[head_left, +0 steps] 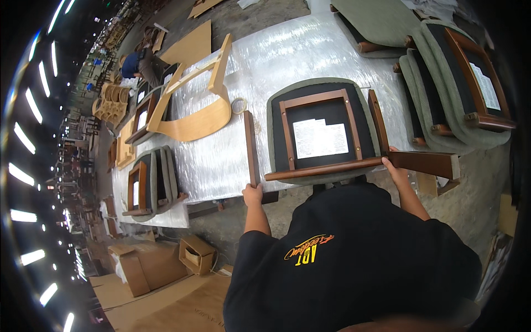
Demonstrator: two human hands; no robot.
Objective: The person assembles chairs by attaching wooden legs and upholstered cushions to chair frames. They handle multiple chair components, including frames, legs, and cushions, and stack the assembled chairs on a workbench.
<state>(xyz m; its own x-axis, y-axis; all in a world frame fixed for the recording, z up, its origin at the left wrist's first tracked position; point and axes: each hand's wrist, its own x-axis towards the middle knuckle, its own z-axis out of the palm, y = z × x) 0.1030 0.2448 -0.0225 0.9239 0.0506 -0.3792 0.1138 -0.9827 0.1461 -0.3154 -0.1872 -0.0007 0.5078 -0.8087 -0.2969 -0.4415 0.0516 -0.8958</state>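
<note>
Upside down before me lies an upholstered chair seat point(279, 133) with grey-green fabric edges. Its black underside carries a brown wooden frame point(350, 124) and white paper labels point(321, 138). My left hand point(253, 193) is closed round the near end of a brown wooden strip point(251, 146), left of the seat and apart from it. By the seat's near right corner, my right hand point(395, 170) is closed on a brown wooden piece point(423, 162) pointing right. Another brown piece point(378, 119) stands along the seat's right side; whether the two are joined I cannot tell.
A pale wooden chair frame point(193, 122) and a tape roll point(239, 105) lie on the film-wrapped table point(271, 50). Seats are stacked at right point(437, 83) and left point(157, 182). Cardboard boxes point(149, 271) sit on the floor. Another person point(133, 65) bends at the far left.
</note>
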